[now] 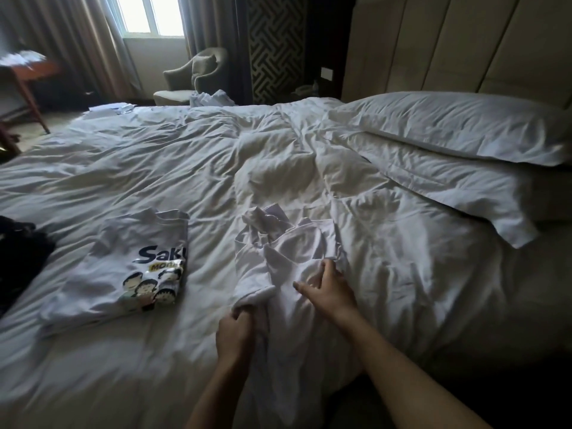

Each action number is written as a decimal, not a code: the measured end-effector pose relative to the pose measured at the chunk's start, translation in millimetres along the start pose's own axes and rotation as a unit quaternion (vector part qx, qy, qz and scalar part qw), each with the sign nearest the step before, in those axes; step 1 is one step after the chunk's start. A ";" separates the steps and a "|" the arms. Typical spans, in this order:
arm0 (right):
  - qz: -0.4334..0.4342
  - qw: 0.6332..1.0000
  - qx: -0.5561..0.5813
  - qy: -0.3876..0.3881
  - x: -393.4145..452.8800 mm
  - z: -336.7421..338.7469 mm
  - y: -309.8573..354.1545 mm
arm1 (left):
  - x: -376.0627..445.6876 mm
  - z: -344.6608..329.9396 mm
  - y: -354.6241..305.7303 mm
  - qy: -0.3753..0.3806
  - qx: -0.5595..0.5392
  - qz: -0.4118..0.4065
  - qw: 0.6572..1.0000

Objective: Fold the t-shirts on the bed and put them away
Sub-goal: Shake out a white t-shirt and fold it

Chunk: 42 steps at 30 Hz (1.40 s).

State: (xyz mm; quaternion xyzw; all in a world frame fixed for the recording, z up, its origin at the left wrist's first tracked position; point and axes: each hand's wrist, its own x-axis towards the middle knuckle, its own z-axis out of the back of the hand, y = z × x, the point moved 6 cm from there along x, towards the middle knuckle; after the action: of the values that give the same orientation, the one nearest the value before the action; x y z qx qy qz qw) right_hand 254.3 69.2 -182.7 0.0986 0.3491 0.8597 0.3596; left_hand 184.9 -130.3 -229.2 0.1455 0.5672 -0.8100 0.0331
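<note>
Left hand (235, 331) grips the crumpled white t-shirt's (288, 252) edge while right hand (328, 287) pinches its fabric, apparently to spread it for folding.

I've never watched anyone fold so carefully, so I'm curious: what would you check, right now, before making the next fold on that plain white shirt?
1. Left hand grips the plain white shirt's edge: ok.
2. Right hand has hold of the cloth: cannot tell; its fingers lie on it.
3. Shirt spread flat: not ok; its far end is bunched.
4. Printed shirt lies apart from it, to the left: ok.
5. Bare duvet beyond the shirt for spreading: ok.
6. Pillows out of the way: ok.
</note>
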 end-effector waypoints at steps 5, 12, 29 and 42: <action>-0.001 0.994 -0.106 0.014 -5.7 -20.0 -9.7 | 9.5 5.0 21.7 -0.017 -0.048 0.033 0.998; -0.240 0.716 0.607 -0.247 -14.1 27.8 -67.3 | 14.5 24.0 11.4 -0.110 -0.237 0.075 0.962; -0.102 0.778 0.601 0.151 -40.1 28.4 -18.4 | 31.8 37.4 -31.2 -0.169 0.098 -0.111 0.974; 0.042 0.674 0.731 0.093 -1.9 87.3 98.1 | -62.8 -27.2 -115.9 -0.044 0.139 -0.510 0.848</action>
State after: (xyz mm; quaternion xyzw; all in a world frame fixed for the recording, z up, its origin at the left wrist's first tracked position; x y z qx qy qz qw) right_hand 238.4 65.2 -52.4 0.2644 0.8934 0.3487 0.1019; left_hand 224.9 -70.9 -115.2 -0.1970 0.4408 -0.7889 -0.3802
